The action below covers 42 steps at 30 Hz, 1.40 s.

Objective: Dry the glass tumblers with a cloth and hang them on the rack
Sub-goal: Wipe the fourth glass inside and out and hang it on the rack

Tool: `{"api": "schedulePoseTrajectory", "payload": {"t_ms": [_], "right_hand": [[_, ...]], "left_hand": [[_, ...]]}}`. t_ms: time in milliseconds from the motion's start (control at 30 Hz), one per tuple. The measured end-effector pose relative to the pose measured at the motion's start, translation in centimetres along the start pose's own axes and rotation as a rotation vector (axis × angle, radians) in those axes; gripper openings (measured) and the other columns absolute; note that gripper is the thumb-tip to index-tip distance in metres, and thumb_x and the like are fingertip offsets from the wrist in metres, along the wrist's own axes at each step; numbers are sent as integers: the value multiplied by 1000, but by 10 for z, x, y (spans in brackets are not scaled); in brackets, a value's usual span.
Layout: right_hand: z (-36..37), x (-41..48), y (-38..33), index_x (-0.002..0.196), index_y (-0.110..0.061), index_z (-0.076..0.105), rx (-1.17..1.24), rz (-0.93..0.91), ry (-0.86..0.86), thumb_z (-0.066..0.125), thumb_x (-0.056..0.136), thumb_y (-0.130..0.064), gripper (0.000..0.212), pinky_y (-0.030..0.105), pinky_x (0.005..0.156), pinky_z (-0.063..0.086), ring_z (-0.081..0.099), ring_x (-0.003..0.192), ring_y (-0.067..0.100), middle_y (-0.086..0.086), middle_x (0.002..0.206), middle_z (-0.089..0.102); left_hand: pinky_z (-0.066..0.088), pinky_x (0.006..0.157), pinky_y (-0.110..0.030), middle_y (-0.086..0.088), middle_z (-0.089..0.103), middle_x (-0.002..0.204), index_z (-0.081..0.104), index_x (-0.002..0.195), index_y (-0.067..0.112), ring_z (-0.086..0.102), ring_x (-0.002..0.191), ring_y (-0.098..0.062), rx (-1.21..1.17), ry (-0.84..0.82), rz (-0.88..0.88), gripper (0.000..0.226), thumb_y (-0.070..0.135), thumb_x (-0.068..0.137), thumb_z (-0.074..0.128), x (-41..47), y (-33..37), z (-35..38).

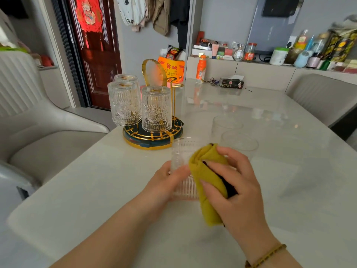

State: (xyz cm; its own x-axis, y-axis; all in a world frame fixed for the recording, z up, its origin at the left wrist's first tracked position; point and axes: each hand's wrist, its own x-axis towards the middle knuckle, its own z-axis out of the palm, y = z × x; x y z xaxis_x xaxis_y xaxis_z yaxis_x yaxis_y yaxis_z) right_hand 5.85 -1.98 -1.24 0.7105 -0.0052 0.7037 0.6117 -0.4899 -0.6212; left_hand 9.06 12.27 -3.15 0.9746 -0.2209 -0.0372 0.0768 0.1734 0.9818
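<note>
The tumbler (181,151) is in front of the person, low over the table (96,180); whether its base touches the top I cannot tell. The left hand (166,182) grips its left side, thumb lying across the ribbed wall. The right hand (237,182) is curled round a folded yellow cloth (206,175) and presses it against the tumbler's right side.

It is stiff, ribbed pressed glass, probably fairly heavy for its size, breakable, and slippery if wet. The ribs give some purchase, so a grip round the wall is safest, kept clear of the rim. To hang it, it likely has to be turned mouth down over a peg.

At 1 o'clock, close by, stand two plain glasses (239,141). At 11 o'clock is the rack (152,141), with three tumblers (156,109) hung upside down and a free peg (176,86) on its right.
</note>
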Motion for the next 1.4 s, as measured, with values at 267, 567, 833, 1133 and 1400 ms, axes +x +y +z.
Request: {"api": "schedulePoseTrajectory", "payload": {"t_ms": [267, 567, 833, 1133, 1400], "right_hand": [[-7, 7, 9, 64, -43, 70, 456, 540, 18, 71, 75, -18, 27, 22, 65, 51, 62, 71, 7, -1, 84, 67], [-5, 3, 1, 82, -40, 65, 127, 153, 40, 57, 62, -45, 23, 0, 83, 36, 46, 102, -17, -33, 112, 48], [-4, 4, 5, 58, -39, 68, 321, 397, -59, 70, 69, -27, 16, 13, 72, 49, 61, 84, 0, -9, 98, 65], [-9, 6, -2, 79, -45, 63, 300, 355, 163, 68, 67, -30, 20, 11, 81, 46, 56, 95, -7, -22, 107, 59], [0, 2, -2, 65, -34, 72, 590, 616, 25, 66, 79, -19, 21, 19, 52, 51, 59, 56, 2, -11, 59, 67]], "left_hand": [[57, 64, -28, 1, 73, 89, 60, 105, 18, 70, 79, -13, -188, -126, -15, 41, 34, 68, 66, -3, 1, 5], [52, 86, -39, -8, 68, 110, 52, 120, 18, 66, 98, -23, 3, -22, -15, 84, 52, 45, 66, -3, 0, 3], [58, 68, -30, -4, 72, 95, 61, 106, 17, 69, 81, -16, -211, -22, 18, 42, 33, 67, 63, -2, 5, 2], [52, 84, -40, -8, 68, 110, 51, 121, 14, 65, 100, -25, -15, -90, 78, 105, 65, 33, 79, -6, -3, 5], [56, 70, -20, 8, 74, 88, 61, 99, 24, 69, 82, -6, -196, -128, 21, 43, 52, 71, 44, -9, 5, 1]]}}
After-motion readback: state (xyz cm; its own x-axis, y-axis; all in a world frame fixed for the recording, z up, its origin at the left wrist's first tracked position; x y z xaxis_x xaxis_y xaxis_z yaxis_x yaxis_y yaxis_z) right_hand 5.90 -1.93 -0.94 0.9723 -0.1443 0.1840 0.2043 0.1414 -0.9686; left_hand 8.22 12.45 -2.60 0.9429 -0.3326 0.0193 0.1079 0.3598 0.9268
